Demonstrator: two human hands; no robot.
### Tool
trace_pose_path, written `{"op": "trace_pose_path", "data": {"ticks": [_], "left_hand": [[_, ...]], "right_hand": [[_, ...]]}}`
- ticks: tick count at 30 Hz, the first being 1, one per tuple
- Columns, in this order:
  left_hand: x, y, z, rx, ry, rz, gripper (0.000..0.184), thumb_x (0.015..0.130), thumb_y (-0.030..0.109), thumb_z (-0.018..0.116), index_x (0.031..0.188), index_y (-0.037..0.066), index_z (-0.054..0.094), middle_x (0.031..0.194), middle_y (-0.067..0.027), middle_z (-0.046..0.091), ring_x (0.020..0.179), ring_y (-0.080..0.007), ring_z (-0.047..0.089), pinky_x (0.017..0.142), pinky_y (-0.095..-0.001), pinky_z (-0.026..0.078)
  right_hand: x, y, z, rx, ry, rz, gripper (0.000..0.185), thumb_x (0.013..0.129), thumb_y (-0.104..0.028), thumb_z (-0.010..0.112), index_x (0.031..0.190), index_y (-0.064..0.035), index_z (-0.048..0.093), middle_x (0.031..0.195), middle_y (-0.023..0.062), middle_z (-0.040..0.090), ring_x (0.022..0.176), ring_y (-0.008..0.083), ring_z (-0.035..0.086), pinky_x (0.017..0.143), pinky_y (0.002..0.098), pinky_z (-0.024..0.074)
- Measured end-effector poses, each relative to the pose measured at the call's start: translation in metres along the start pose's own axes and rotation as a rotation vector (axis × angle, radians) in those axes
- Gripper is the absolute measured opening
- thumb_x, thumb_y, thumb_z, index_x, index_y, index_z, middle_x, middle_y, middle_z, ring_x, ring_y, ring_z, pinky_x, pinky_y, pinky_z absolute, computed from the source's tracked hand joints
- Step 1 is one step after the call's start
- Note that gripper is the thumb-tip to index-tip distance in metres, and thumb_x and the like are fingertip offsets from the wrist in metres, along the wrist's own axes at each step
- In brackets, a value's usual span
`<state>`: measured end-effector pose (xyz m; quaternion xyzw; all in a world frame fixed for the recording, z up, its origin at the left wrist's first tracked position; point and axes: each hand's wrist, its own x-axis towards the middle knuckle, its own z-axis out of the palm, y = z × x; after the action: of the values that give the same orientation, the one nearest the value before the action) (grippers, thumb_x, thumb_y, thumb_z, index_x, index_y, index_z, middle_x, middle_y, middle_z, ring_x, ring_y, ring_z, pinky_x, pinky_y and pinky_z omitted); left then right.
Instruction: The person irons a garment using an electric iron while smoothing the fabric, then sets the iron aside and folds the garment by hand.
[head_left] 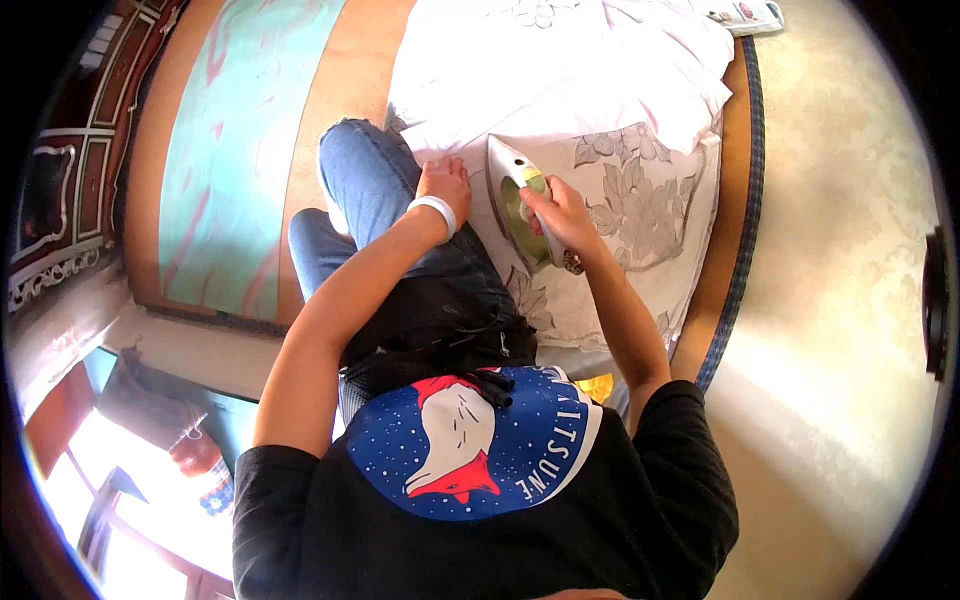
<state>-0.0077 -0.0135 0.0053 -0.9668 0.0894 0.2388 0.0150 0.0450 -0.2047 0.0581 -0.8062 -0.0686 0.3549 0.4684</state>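
Observation:
My right hand [563,215] is closed around the handle of a green and white clothes iron [522,220]. The iron's pointed tip faces away from me, and it rests over the flower-patterned cloth [640,205]. To its left, my left hand [446,186], with a white band on the wrist, lies on pale fabric beside my jeans-covered knee. Its fingers appear laid on the fabric; their tips are hard to make out. A white garment [560,75] is spread beyond both hands, covering part of the patterned cloth.
My bent legs [370,180] lie left of the cloth. A turquoise panel [240,150] covers the brown surface further left. Dark blue edging [750,180] runs along the right side, with pale floor [830,250] beyond. A plastic package [750,15] sits at the far right corner.

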Motion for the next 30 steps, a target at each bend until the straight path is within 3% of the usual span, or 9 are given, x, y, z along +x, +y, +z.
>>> {"op": "trace_pose_path", "data": {"ticks": [6, 10, 14, 17, 23, 26, 30], "left_hand": [[0.001, 0.001, 0.003, -0.008, 0.014, -0.006, 0.048, 0.086, 0.017, 0.04, 0.13, -0.002, 0.04, 0.139, -0.0158, 0.036, 0.127, -0.0271, 0.037, 0.097, -0.0451, 0.035], [-0.001, 0.001, -0.002, 0.006, -0.009, -0.005, 0.048, 0.087, 0.016, 0.039, 0.131, -0.002, 0.039, 0.141, -0.0155, 0.035, 0.128, -0.0274, 0.036, 0.099, -0.0447, 0.033], [0.0, 0.001, 0.001, 0.012, 0.005, 0.0, 0.048, 0.087, 0.017, 0.04, 0.131, -0.002, 0.038, 0.14, -0.0158, 0.035, 0.128, -0.0274, 0.036, 0.099, -0.0446, 0.033], [0.001, 0.002, 0.001, 0.004, 0.001, -0.01, 0.049, 0.087, 0.017, 0.041, 0.131, -0.002, 0.038, 0.14, -0.0162, 0.035, 0.129, -0.0275, 0.036, 0.099, -0.0447, 0.034], [0.002, 0.002, 0.001, 0.007, -0.023, -0.017, 0.049, 0.087, 0.017, 0.041, 0.132, -0.002, 0.038, 0.141, -0.0158, 0.035, 0.129, -0.0276, 0.035, 0.1, -0.0454, 0.033], [0.005, 0.002, 0.003, 0.026, -0.034, -0.011, 0.05, 0.088, 0.018, 0.039, 0.133, -0.001, 0.036, 0.142, -0.0148, 0.033, 0.129, -0.0276, 0.035, 0.101, -0.0455, 0.032], [0.003, 0.001, 0.003, 0.021, -0.028, -0.013, 0.05, 0.089, 0.018, 0.037, 0.135, 0.0, 0.035, 0.144, -0.0137, 0.031, 0.131, -0.0275, 0.033, 0.101, -0.0455, 0.031]], "right_hand": [[0.019, -0.002, -0.033, 0.037, 0.172, 0.097, 0.038, 0.084, -0.032, 0.061, 0.095, 0.0038, 0.052, 0.07, 0.0062, 0.059, 0.059, 0.0112, 0.058, 0.051, 0.0254, 0.0477], [0.042, 0.012, -0.062, 0.236, 0.175, 0.099, 0.036, 0.084, -0.032, 0.062, 0.095, 0.0015, 0.054, 0.07, 0.0051, 0.058, 0.057, 0.0114, 0.056, 0.051, 0.0248, 0.0474], [0.069, 0.021, -0.087, 0.55, 0.224, 0.185, 0.025, 0.084, -0.023, 0.063, 0.092, -0.0006, 0.054, 0.067, 0.007, 0.057, 0.055, 0.0149, 0.056, 0.051, 0.0271, 0.0475], [0.074, 0.006, -0.092, 0.782, 0.276, 0.259, 0.027, 0.085, -0.024, 0.063, 0.09, 0.0006, 0.052, 0.07, 0.0102, 0.056, 0.059, 0.0188, 0.056, 0.056, 0.0313, 0.0497], [0.082, 0.003, -0.051, 1.1, 0.302, 0.15, 0.036, 0.085, -0.03, 0.063, 0.097, -0.0008, 0.048, 0.075, 0.0077, 0.055, 0.066, 0.0186, 0.056, 0.066, 0.0334, 0.053], [0.059, -0.028, -0.002, 1.088, 0.348, 0.2, 0.036, 0.084, -0.029, 0.065, 0.098, -0.0006, 0.048, 0.075, 0.0083, 0.056, 0.067, 0.0187, 0.058, 0.063, 0.0321, 0.0534], [0.06, -0.02, 0.023, 0.962, 0.351, 0.109, 0.034, 0.086, -0.029, 0.062, 0.095, 0.001, 0.048, 0.077, 0.0108, 0.057, 0.064, 0.0197, 0.059, 0.061, 0.0324, 0.0533]]}}
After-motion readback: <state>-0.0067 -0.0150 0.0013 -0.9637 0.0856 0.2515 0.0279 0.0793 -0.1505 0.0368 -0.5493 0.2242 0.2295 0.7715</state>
